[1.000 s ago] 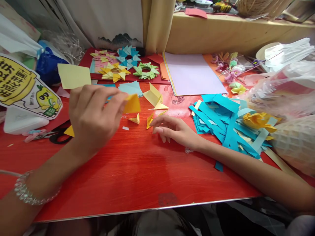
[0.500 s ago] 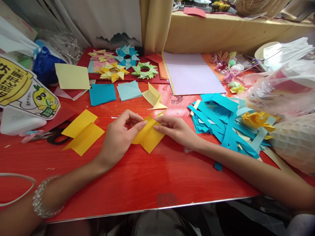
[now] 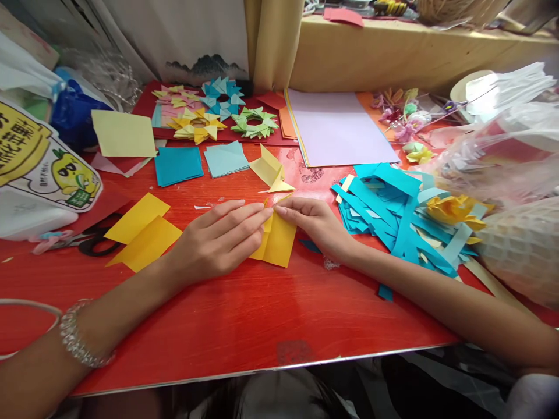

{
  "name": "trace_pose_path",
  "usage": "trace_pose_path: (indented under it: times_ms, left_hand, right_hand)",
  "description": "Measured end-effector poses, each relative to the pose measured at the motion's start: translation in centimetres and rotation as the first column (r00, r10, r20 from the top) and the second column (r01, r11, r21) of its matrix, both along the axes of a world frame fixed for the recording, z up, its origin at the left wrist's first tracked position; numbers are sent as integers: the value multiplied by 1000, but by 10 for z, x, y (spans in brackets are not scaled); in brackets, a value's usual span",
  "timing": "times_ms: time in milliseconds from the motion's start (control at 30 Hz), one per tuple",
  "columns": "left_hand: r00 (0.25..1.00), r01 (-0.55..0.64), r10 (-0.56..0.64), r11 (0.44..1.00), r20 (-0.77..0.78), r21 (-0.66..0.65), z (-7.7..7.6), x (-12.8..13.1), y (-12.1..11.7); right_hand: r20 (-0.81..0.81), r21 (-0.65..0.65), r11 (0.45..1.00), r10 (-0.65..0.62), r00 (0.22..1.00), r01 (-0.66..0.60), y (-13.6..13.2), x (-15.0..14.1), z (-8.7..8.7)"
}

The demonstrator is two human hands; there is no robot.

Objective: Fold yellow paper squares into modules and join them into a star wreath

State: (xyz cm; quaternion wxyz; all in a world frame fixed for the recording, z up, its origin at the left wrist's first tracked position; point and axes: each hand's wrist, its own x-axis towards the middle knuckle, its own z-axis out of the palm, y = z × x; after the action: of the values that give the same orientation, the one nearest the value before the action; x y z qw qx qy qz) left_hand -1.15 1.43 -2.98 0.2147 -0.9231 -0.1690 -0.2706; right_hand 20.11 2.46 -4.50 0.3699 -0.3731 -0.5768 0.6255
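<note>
A folded sheet of yellow paper (image 3: 278,241) is between my hands at the middle of the red table. My left hand (image 3: 218,235) lies across the paper's left part, its fingers held close together and its thumb hidden. At the paper's top edge, the thumb and fingers of my right hand (image 3: 312,218) pinch a corner. My two hands' fingertips almost meet there. Just beyond them lies a pale yellow folded paper piece (image 3: 271,169). Two more creased yellow sheets (image 3: 146,238) rest left of my left hand.
Teal paper strips (image 3: 384,203) are piled on the right. Dark blue squares (image 3: 179,166), light blue squares (image 3: 227,158) and a lilac sheet stack (image 3: 340,128) lie behind. Several folded paper rings (image 3: 254,124) sit at the back. Black-handled scissors (image 3: 98,241) lie left.
My left hand has turned from a thumb-and-finger pinch to lying palm down over the paper. The paper has turned slightly and more of its left side is covered.
</note>
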Motion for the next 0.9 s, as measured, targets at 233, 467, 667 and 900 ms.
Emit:
trace_pose_path:
  times_ms: [233, 467, 667, 900]
  left_hand:
    - [997, 67, -72, 992, -36, -109, -2, -1, -2]
    - [994, 98, -102, 989, -27, -111, -1, -2, 1]
    - [995, 79, -82, 996, -61, -46, 0, -2, 1]
    - [967, -27, 125, 917, 221, -397, 2, 13, -8]
  right_hand:
    - [-29, -16, 1000, 11, 1000, -11, 0, 0, 0]
    - [-32, -23, 999, 23, 999, -23, 1, 0, -1]
    - [13, 7, 1000, 15, 1000, -15, 0, 0, 2]
    - [75, 82, 997, -7, 997, 0, 0, 1, -2]
